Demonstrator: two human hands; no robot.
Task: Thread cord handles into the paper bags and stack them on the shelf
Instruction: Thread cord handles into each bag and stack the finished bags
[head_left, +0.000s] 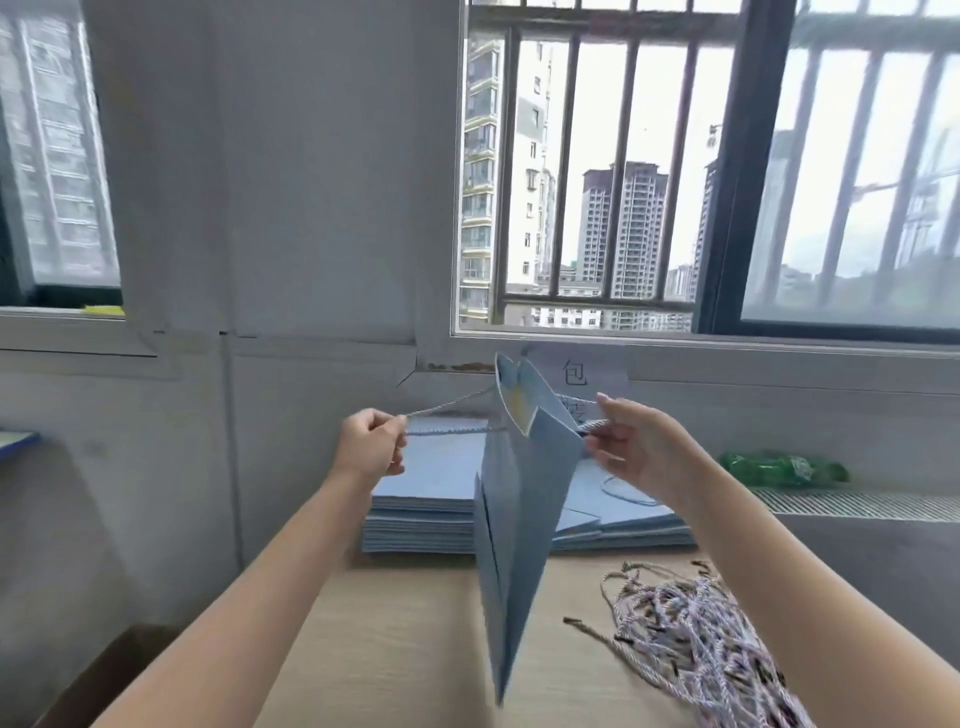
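Bag (519, 519) before stacks (421, 499), cords (691, 629) right

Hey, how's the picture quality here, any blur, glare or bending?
Head view: daylight from the window blows out the sky; the frame bows from the wide lens; the hanging bag is motion-blurred toward its lower end; both hands, left hand and right hand, stay fairly sharp.
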